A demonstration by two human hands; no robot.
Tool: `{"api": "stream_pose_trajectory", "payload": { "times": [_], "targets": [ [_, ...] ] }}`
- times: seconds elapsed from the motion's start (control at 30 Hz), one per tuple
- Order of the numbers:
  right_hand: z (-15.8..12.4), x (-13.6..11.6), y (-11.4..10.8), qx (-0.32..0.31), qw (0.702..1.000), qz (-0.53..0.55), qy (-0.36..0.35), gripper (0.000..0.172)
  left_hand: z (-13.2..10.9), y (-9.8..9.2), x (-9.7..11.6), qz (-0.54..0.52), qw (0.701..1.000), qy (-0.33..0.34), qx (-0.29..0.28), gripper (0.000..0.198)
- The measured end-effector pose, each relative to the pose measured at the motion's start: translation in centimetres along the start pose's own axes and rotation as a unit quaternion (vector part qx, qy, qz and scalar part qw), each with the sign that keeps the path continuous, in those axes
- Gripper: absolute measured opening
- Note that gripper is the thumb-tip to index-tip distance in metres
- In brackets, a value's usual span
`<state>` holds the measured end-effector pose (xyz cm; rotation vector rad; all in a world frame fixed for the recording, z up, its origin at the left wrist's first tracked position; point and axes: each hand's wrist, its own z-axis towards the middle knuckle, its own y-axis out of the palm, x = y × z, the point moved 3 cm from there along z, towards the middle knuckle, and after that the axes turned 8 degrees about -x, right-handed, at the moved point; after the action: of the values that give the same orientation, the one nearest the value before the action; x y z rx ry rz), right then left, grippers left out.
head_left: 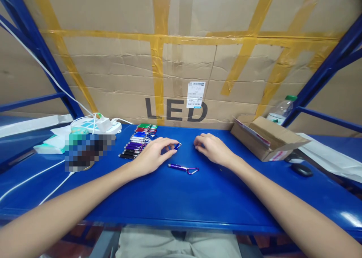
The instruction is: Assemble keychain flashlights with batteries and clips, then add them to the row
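My left hand [154, 152] pinches a small blue-and-silver piece [178, 146] between thumb and forefinger. Across a short gap, my right hand [212, 148] has its fingers curled together at the tips; a tiny dark bit shows there, too small to name. On the blue table below both hands lies a purple keychain flashlight [177, 167] with a purple carabiner clip at its right end. Just left of my left hand, a row of several similar keychain flashlights [137, 145] in green, red, blue, silver, purple and black lies side by side.
A white power strip [113, 128] with cables sits at the left, near a pixelated object [89, 152]. On the right are an open cardboard box [263, 141], a black mouse [301, 170] and a green-capped bottle [283, 109]. A taped cardboard wall [118, 77] stands behind the table.
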<state>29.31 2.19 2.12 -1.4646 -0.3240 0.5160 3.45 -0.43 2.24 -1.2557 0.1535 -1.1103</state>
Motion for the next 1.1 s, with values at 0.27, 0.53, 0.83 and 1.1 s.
{"api": "stream_pose_trajectory", "payload": {
  "times": [0.27, 0.53, 0.83, 1.1],
  "targets": [
    [-0.4, -2.0, -0.1, 0.011, 0.995, 0.071, -0.074, 0.01, 0.0, 0.0, 0.1, 0.015, 1.0, 0.009, -0.005, 0.023],
    [-0.8, -4.3, -1.5, 0.085, 0.935, 0.326, -0.108, 0.013, 0.0, 0.1, 0.1, 0.019, 1.0, 0.017, -0.015, 0.021],
    [-0.9, -4.3, -1.3, 0.09, 0.959, 0.238, -0.128, 0.012, -0.1, 0.0, 0.5, 0.009, 1.0, 0.028, -0.009, 0.022],
    [-1.0, -4.4, -1.1, 0.077, 0.966, 0.194, -0.151, 0.012, -0.1, 0.1, 0.0, 0.022, 0.999, 0.035, -0.027, 0.028]
  ]
}}
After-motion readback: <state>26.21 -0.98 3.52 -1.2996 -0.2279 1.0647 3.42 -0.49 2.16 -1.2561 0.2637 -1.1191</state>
